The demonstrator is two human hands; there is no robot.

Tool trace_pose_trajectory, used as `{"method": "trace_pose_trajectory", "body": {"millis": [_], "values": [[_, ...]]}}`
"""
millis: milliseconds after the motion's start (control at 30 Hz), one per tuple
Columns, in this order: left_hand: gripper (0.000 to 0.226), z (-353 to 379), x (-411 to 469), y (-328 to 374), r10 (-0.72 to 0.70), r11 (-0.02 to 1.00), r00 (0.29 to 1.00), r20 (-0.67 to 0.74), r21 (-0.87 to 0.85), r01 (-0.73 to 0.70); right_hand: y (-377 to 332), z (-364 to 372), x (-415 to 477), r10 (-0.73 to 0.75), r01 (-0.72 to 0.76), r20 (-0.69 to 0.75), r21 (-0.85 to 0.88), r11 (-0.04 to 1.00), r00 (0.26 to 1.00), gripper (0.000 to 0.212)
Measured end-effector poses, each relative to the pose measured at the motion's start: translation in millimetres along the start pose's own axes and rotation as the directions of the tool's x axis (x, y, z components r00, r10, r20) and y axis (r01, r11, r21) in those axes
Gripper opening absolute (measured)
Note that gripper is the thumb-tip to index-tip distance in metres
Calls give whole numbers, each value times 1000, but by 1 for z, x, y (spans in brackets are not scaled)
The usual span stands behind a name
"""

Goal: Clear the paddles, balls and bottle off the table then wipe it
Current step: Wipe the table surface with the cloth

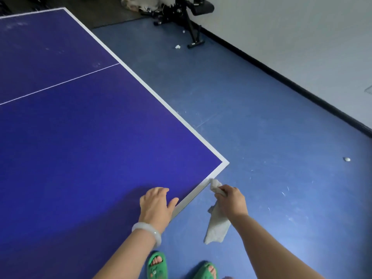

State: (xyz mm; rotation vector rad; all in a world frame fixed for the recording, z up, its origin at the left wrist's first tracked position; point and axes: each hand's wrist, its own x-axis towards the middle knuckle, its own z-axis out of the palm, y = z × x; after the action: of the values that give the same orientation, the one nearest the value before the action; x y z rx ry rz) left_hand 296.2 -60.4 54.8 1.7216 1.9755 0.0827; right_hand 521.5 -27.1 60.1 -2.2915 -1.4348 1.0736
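The desk (80, 137) is a deep blue playing top with a broad white border and one thin white line running across it, and it fills the view from 7 to 11 o'clock, its near corner pointing toward 3 o'clock. We count one cloth (218, 224): a pale grey, rumpled rag at about 5 o'clock. Its bunched upper end touches the white border just short of that corner, and its long tail hangs below the fingers, over the blue floor (271, 127). Our right grip (231, 200) is clenched round the cloth, just off the desk's edge. Our left grip (157, 204) lies released at 6 o'clock, palm down on the blue surface with fingers spread and the thumb near the border. One milky bangle (148, 231) circles the left wrist. Below, at 6 o'clock, we see two green slippers (157, 265). On the floor lie one small pale object (346, 159) at 3 o'clock and two white scraps (177, 46) toward 12 o'clock, beside one black frame (189, 23).
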Motion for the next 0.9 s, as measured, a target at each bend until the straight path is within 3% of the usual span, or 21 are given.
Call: {"method": "trace_pose_trajectory", "body": {"millis": [200, 333, 600, 900], "values": [[35, -14, 52, 101, 135, 987, 979, 153, -103, -120, 22, -62, 42, -14, 13, -62, -20, 1000, 998, 19], [26, -11, 92, 175, 163, 984, 975, 152, -96, -149, 43, -114, 91, -53, 51, -71, -32, 998, 996, 22], [28, -7, 171, 308, 61, 995, 993, 98, -91, -52, 55, -246, 202, -217, 213, -39, -73, 974, 975, 27], [24, -28, 245, 345, -92, 995, 996, 5, -45, 92, 9, -301, 299, -340, 352, 98, -158, 923, 935, 25]]}}
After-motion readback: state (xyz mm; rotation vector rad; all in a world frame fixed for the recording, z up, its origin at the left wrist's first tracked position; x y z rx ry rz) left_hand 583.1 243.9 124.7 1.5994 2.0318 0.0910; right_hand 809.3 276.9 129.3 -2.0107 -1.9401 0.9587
